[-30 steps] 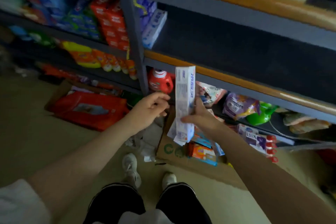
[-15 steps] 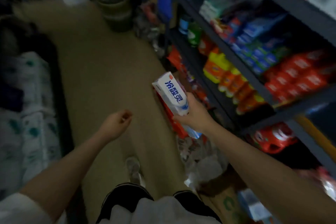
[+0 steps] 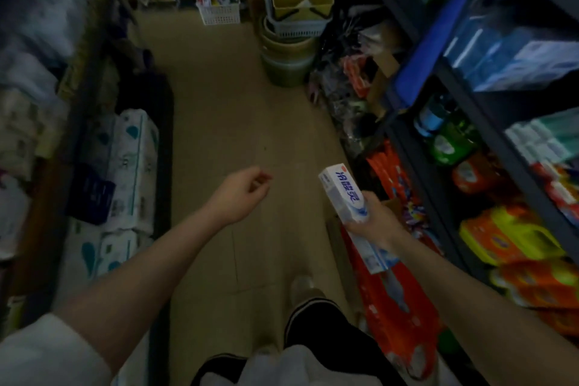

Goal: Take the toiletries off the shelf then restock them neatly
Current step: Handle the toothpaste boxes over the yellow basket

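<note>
My right hand (image 3: 372, 222) grips a stack of long white and blue toothpaste boxes (image 3: 346, 194), held slanted over the aisle floor beside the right-hand shelves. My left hand (image 3: 242, 194) hangs over the middle of the aisle, fingers loosely curled, holding nothing. The dark metal shelf unit (image 3: 488, 122) on the right carries blue packs, green bottles and orange and yellow detergent bottles (image 3: 513, 238).
The tan floor aisle (image 3: 219, 122) runs ahead between shelves. Stacked tubs and baskets (image 3: 294, 37) and a white basket (image 3: 219, 12) stand at the far end. Tissue packs (image 3: 125, 166) line the left. Red packs (image 3: 398, 301) lie on the floor by my right leg.
My view has swung left from the shelf front to down the aisle. The right hand still carries the toothpaste boxes; the left hand has come off them and moved out to the left.
</note>
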